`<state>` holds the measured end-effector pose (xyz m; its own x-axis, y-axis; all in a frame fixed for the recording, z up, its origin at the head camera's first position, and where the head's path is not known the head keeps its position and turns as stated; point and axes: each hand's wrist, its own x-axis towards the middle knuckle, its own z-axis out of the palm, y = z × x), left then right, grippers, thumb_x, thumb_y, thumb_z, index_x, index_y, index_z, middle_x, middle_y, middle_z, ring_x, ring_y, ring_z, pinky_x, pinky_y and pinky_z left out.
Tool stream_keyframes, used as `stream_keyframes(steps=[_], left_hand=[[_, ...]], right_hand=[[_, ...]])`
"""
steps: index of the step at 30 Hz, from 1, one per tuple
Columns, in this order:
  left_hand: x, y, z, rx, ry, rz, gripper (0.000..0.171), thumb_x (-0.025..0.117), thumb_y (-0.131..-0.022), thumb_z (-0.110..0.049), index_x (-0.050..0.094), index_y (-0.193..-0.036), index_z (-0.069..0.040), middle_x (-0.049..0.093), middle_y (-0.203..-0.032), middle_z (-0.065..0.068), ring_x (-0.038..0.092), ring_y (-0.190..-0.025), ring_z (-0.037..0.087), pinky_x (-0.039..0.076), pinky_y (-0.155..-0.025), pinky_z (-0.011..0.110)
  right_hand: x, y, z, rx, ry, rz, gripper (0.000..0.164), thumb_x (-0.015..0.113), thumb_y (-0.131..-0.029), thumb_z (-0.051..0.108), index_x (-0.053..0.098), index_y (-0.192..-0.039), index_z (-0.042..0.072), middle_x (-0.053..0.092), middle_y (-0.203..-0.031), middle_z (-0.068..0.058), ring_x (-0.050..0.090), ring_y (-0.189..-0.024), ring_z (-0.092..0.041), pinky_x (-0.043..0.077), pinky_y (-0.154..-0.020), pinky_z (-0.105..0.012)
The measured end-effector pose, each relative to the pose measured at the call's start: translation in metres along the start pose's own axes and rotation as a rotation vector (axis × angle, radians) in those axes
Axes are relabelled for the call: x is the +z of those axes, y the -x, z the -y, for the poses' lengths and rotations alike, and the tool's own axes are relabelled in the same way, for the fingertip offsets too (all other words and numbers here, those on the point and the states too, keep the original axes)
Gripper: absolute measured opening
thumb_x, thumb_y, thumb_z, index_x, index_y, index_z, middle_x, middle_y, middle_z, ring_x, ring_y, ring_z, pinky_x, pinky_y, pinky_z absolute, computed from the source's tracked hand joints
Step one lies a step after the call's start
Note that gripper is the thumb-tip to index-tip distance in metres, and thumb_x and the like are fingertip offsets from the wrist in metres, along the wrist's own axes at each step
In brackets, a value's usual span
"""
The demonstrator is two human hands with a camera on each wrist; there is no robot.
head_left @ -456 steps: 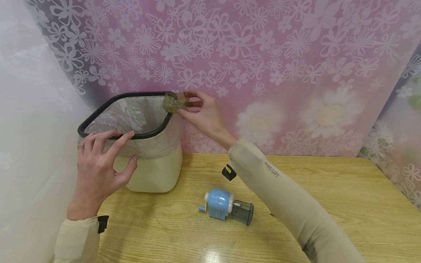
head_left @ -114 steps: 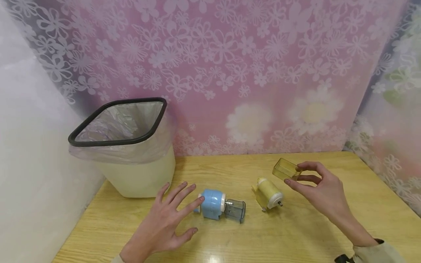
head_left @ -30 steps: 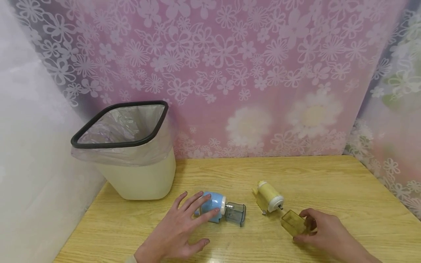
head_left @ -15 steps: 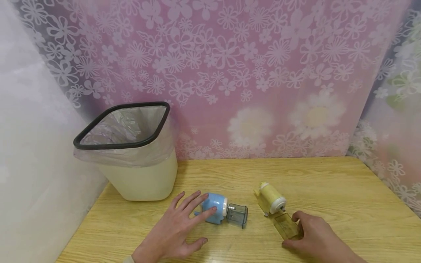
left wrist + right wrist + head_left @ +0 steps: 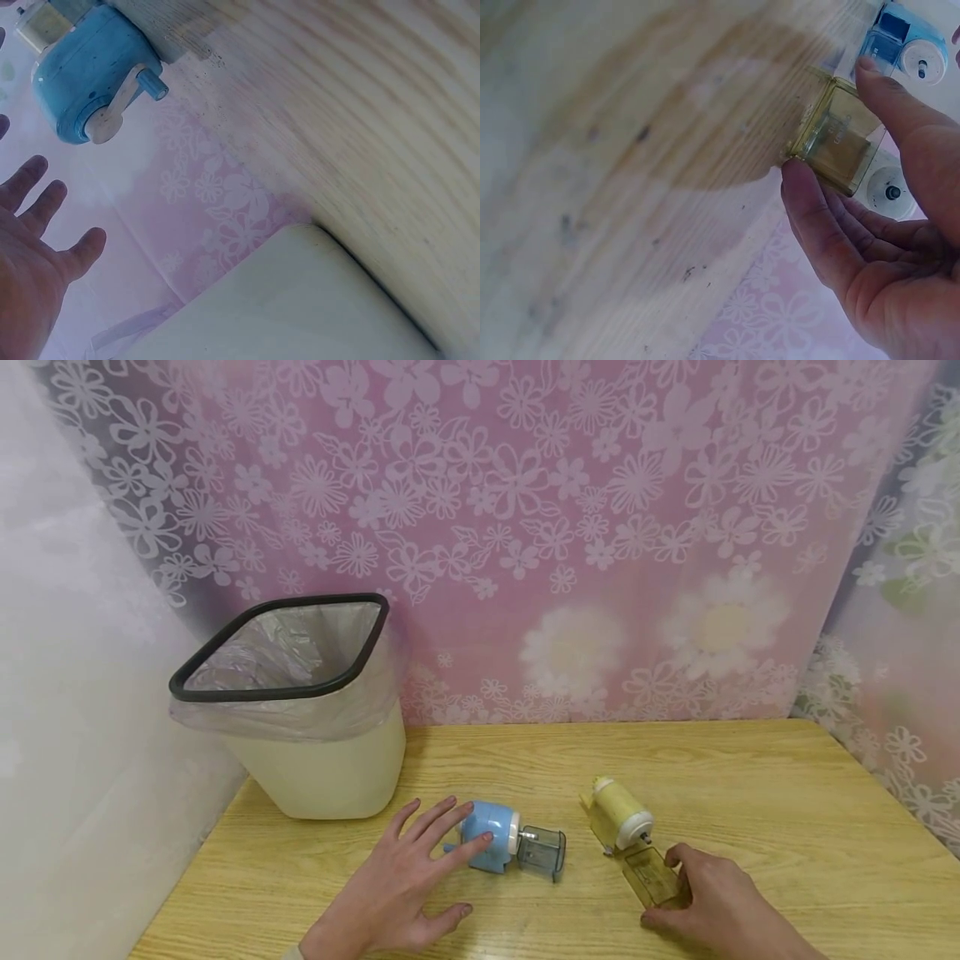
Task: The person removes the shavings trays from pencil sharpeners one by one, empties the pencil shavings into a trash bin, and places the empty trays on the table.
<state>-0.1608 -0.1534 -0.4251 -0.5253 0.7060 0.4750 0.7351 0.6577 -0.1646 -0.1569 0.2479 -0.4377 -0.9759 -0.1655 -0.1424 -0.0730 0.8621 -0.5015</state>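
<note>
My left hand [image 5: 401,885], fingers spread, hovers by a blue crank pencil sharpener [image 5: 491,835]; its fingertips overlap the sharpener in the head view. The left wrist view shows a gap between those fingers and the sharpener's white crank [image 5: 112,112]. A smoky clear shavings drawer [image 5: 542,852] sticks out of the blue sharpener's right end. My right hand [image 5: 716,897] pinches a yellow see-through shavings drawer [image 5: 651,877] between thumb and fingers, low at the table. The drawer's far end meets the front of a yellow pencil sharpener [image 5: 618,810] lying on its side.
A cream waste bin [image 5: 330,777] with a black rim and a clear liner stands at the back left. The wooden table [image 5: 517,752] backs onto a pink flowered curtain [image 5: 465,527]. A white sheet [image 5: 82,735] hangs on the left.
Earlier my right hand held the yellow drawer over the bin, then above the table. It has since lowered it against the yellow sharpener. My left hand has left the bin's rim for the blue sharpener.
</note>
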Motion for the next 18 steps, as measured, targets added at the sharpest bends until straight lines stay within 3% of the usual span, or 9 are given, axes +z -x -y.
stream_keyframes(steps=[7, 13, 15, 18], left_hand=[[-0.005, 0.005, 0.002, -0.070, 0.005, 0.014, 0.080, 0.076, -0.081, -0.056, 0.047, -0.153, -0.033, 0.041, -0.163, 0.002, 0.045, -0.146, 0.028, 0.045, -0.106, 0.063], [-0.012, 0.023, 0.009, -0.179, -0.004, -0.012, 0.085, 0.081, -0.078, -0.049, 0.046, -0.154, -0.032, 0.045, -0.159, 0.005, 0.051, -0.140, 0.030, 0.048, -0.101, 0.058], [-0.013, 0.031, 0.010, -0.224, -0.003, -0.019, 0.087, 0.083, -0.077, -0.046, 0.046, -0.154, -0.031, 0.048, -0.156, 0.007, 0.052, -0.138, 0.030, 0.050, -0.098, 0.057], [-0.015, 0.045, 0.010, -0.300, -0.012, -0.019, 0.087, 0.085, -0.076, -0.045, 0.048, -0.153, -0.029, 0.051, -0.152, 0.009, 0.056, -0.133, 0.031, 0.053, -0.091, 0.058]], right_hand=[[-0.010, 0.002, -0.007, -0.042, 0.032, 0.018, 0.068, 0.091, -0.069, 0.047, 0.062, -0.114, 0.005, 0.064, -0.086, 0.002, 0.058, -0.075, -0.012, 0.048, -0.061, -0.028], [-0.029, 0.007, -0.027, -0.062, 0.008, 0.103, 0.077, 0.086, -0.077, 0.047, 0.057, -0.133, 0.002, 0.068, -0.115, -0.007, 0.066, -0.097, -0.024, 0.056, -0.072, -0.040], [-0.032, 0.012, -0.037, -0.091, 0.010, 0.085, 0.077, 0.084, -0.081, 0.045, 0.055, -0.138, 0.003, 0.066, -0.124, -0.011, 0.066, -0.101, -0.028, 0.057, -0.073, -0.038], [-0.032, 0.020, -0.050, -0.151, 0.063, -0.018, 0.073, 0.081, -0.084, 0.043, 0.054, -0.140, 0.004, 0.063, -0.130, -0.018, 0.067, -0.102, -0.033, 0.057, -0.070, -0.037]])
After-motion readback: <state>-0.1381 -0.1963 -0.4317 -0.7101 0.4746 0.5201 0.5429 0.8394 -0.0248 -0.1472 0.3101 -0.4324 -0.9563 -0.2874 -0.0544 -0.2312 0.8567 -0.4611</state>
